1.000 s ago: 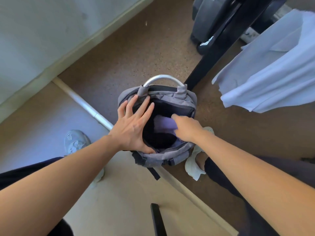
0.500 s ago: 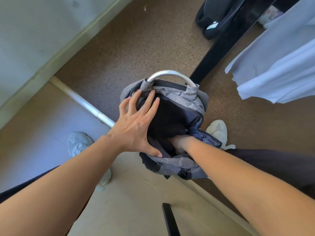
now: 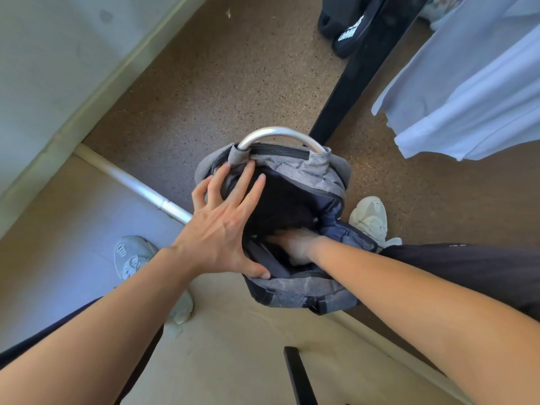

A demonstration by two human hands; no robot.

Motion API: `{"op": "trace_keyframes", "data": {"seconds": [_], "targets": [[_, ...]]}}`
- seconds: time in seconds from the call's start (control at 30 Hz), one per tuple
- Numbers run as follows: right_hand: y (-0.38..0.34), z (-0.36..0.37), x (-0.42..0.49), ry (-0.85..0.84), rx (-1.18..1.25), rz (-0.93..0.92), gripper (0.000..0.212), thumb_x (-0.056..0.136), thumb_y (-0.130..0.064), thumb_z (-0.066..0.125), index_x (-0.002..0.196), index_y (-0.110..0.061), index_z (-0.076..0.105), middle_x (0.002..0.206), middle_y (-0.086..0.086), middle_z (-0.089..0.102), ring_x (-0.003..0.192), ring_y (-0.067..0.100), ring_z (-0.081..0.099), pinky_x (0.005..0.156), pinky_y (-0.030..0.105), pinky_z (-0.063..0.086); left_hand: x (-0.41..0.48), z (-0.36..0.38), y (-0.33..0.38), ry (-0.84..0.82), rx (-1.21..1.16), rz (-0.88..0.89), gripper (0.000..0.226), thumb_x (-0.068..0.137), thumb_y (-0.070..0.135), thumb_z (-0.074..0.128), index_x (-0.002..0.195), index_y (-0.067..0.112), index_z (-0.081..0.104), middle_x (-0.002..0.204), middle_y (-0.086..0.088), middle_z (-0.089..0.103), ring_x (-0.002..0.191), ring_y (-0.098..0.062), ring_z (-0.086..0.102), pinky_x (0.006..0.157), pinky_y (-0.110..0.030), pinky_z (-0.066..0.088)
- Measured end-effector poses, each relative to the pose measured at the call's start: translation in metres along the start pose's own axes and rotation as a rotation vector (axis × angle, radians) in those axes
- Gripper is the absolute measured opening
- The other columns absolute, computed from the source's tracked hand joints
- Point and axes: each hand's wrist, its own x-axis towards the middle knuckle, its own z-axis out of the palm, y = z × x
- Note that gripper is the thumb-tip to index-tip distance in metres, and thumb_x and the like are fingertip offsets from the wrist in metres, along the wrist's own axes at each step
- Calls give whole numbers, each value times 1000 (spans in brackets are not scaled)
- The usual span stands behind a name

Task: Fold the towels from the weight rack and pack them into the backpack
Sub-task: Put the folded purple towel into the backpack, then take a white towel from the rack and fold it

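Observation:
A grey backpack with a curved metal handle stands open on the floor between my feet. My left hand spreads its straight fingers over the left rim of the opening, thumb on the near edge. My right hand reaches down into the dark main compartment; its fingers are hidden inside, so I cannot tell what they hold. No towel shows inside the bag. Pale blue towels hang at the upper right.
A black rack post slants down behind the backpack. A silver floor strip divides the speckled brown floor from a beige mat. My pale shoes flank the bag. A dark bag lies at the top.
My right hand has pushed the lavender towel down into the backpack and gone deeper, so the towel is out of sight. My left hand has kept holding the opening apart.

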Motion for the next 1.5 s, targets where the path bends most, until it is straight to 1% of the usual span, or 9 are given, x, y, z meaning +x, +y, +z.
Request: {"op": "trace_keyframes", "data": {"seconds": [0.13, 0.27, 0.47, 0.57, 0.8, 0.93, 1.13, 1.37, 1.5], "targets": [[4, 2, 10, -202, -49, 60, 83, 93, -16, 57, 157, -45, 13, 169, 4, 10, 154, 32, 8, 118, 64, 15, 1, 0, -2, -5, 0, -6, 162, 38, 102, 58, 165, 20, -1, 173, -7, -8, 155, -43, -10, 119, -58, 3], [5, -5, 10, -227, 53, 96, 80, 93, -13, 55, 158, -42, 17, 167, 4, 18, 152, 32, 18, 119, 63, 16, 2, 1, -4, -1, 9, -3, 161, 37, 102, 58, 165, 21, 2, 173, -7, -8, 155, -43, -10, 118, -57, 2], [18, -51, -26, 30, 522, 113, 73, 84, -10, 73, 150, -20, 45, 141, 8, 57, 129, 26, 55, 110, 41, 45, 5, -4, -2, 22, -21, -4, 155, 39, 100, 58, 165, 23, 7, 173, -8, -8, 154, -40, -12, 119, -59, 2], [11, -86, -60, 176, 544, 117, 63, 87, -13, 72, 146, -16, 49, 128, 7, 64, 117, 24, 62, 103, 38, 49, 9, -10, -4, 18, -58, -4, 150, 46, 96, 61, 165, 24, 5, 173, -8, -10, 153, -35, -18, 120, -60, -2], [-32, -128, -182, 169, 423, 15, 48, 100, -21, 58, 146, -25, 47, 123, -2, 64, 100, 11, 62, 90, 30, 50, 13, -19, -1, 0, -81, -39, 128, 59, 84, 66, 164, 34, 11, 172, -6, -10, 154, -37, -18, 121, -62, -2], [-34, -144, -252, 429, 615, 27, 33, 97, -24, 61, 130, -30, 62, 110, -11, 69, 94, 3, 64, 88, 25, 52, 14, -24, 7, 72, -181, -123, 81, 76, 68, 66, 150, 44, 43, 169, 1, 19, 153, -35, -2, 119, -63, 9], [9, -160, -281, 1264, 1296, 284, 8, 87, -10, 66, 89, -18, 70, 80, 1, 70, 70, 14, 66, 69, 31, 54, 11, -50, 51, 420, -495, -324, 12, 88, 39, 75, 99, 41, 73, 122, 11, 66, 128, -27, 38, 96, -43, 23], [79, -183, -288, 1792, 1588, 561, 37, 81, -14, 67, 115, -15, 54, 117, 1, 57, 93, 8, 58, 79, 21, 48, 31, -98, 131, 392, -792, -142, 9, 89, 25, 74, 90, 33, 78, 97, 22, 74, 99, -1, 66, 97, -38, 52], [100, -190, -308, 1905, 1493, 522, 32, 84, -3, 61, 112, -17, 57, 104, -7, 57, 92, 8, 58, 66, 5, 39, 76, -137, 179, 336, -924, -92, 10, 91, 23, 73, 96, 30, 78, 93, 16, 76, 91, -6, 71, 87, -31, 56]]}}
